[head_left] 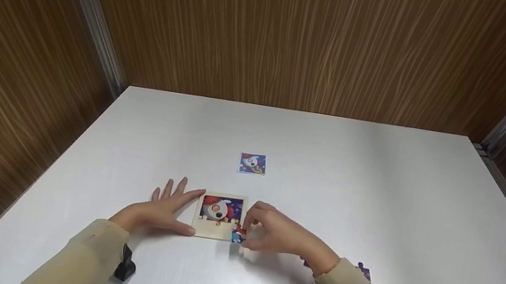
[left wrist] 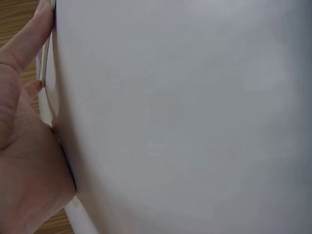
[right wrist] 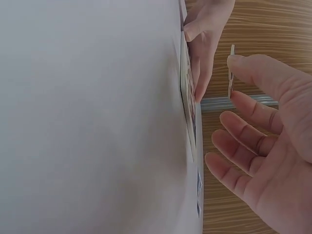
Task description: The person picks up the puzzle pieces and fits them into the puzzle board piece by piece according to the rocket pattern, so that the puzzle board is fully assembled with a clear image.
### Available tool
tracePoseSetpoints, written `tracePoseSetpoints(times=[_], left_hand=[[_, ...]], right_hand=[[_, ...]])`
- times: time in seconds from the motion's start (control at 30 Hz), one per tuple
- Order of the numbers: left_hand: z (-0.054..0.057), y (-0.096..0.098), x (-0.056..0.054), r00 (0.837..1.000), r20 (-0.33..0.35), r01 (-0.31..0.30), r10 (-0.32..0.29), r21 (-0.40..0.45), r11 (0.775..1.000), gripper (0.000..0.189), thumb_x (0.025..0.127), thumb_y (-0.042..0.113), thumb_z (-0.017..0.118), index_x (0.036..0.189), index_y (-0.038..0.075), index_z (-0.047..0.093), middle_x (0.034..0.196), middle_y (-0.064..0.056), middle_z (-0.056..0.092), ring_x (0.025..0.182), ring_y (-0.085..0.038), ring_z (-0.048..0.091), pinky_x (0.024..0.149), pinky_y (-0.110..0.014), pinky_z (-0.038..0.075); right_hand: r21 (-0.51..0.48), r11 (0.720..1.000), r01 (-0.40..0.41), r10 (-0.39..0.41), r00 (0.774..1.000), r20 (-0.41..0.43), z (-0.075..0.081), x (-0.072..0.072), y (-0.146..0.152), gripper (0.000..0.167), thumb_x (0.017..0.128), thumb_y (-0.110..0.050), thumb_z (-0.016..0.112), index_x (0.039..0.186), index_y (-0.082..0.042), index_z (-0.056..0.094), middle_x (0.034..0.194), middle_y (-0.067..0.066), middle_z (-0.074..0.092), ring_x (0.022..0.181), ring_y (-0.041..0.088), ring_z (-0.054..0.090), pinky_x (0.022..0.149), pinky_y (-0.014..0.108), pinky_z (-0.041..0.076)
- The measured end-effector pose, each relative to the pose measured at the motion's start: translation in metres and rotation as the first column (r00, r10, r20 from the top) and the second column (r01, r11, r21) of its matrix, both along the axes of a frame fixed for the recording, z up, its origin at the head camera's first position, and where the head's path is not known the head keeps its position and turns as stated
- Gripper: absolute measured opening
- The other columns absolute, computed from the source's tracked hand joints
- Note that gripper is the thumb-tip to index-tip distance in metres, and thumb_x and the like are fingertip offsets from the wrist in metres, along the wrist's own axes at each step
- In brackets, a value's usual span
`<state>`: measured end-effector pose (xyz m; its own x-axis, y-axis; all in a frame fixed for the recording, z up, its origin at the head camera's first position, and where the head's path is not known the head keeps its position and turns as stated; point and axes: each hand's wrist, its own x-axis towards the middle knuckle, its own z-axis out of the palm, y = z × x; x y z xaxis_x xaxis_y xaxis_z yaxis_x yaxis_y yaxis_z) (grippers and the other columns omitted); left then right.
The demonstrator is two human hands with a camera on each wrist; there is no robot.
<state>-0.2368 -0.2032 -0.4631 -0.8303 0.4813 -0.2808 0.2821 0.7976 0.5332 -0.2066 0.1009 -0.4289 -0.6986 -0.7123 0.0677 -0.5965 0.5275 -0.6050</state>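
A small square puzzle tray (head_left: 211, 230) lies on the white table, its upper part filled with pieces showing a grey-and-white animal in a red hat. My left hand (head_left: 160, 210) is spread beside it, with the thumb and index finger touching its left edge. Between thumb and index finger, my right hand (head_left: 278, 231) pinches a blue and red puzzle piece (head_left: 237, 235) over the tray's lower right corner. In the right wrist view this puzzle piece (right wrist: 231, 73) is seen edge-on, lifted off the tray (right wrist: 187, 92), while the other fingers are loosely bent.
Behind the tray lies a small printed picture card (head_left: 252, 163) with a similar image. Loose purple puzzle pieces (head_left: 364, 272) lie to the right, partly hidden by my right forearm. Wood-grain panels (head_left: 301, 37) stand around the table's back and sides.
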Motion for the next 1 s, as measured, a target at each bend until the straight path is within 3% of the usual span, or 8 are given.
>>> tracePoseSetpoints(times=[0.43,0.6,1.0], left_hand=[[0.002,0.001,0.001,1.000,-0.004,0.006,-0.006,-0.003,1.000,0.099,0.070,0.058,0.071,0.149,0.029,0.018,0.151,-0.021,-0.018,0.132,-0.043,-0.024,0.101,-0.062,-0.013],[0.002,0.001,-0.001,1.000,-0.005,0.017,-0.017,-0.017,1.000,0.099,0.071,0.059,0.069,0.150,0.030,0.017,0.151,-0.021,-0.018,0.132,-0.043,-0.024,0.101,-0.063,-0.013],[0.004,-0.001,-0.002,1.000,0.010,0.023,-0.023,0.007,1.000,0.089,0.079,0.056,0.064,0.150,0.028,0.017,0.151,-0.021,-0.019,0.132,-0.043,-0.025,0.100,-0.063,-0.014]], right_hand=[[-0.013,1.000,-0.002,0.002,1.000,-0.002,-0.003,-0.011,-0.038,0.022,0.074,-0.020,0.077,0.088,-0.009,0.064,0.089,-0.006,0.051,0.080,0.009,0.046,0.067,0.021,0.043],[-0.013,1.000,0.008,-0.009,1.000,-0.005,-0.007,-0.016,-0.047,0.022,0.076,-0.019,0.076,0.090,-0.008,0.064,0.091,-0.005,0.051,0.081,0.010,0.047,0.068,0.021,0.044],[0.057,0.998,0.033,-0.026,0.993,-0.114,-0.013,-0.022,-0.070,0.018,0.073,-0.017,0.075,0.080,-0.009,0.061,0.080,-0.006,0.049,0.074,0.009,0.044,0.062,0.019,0.041]])
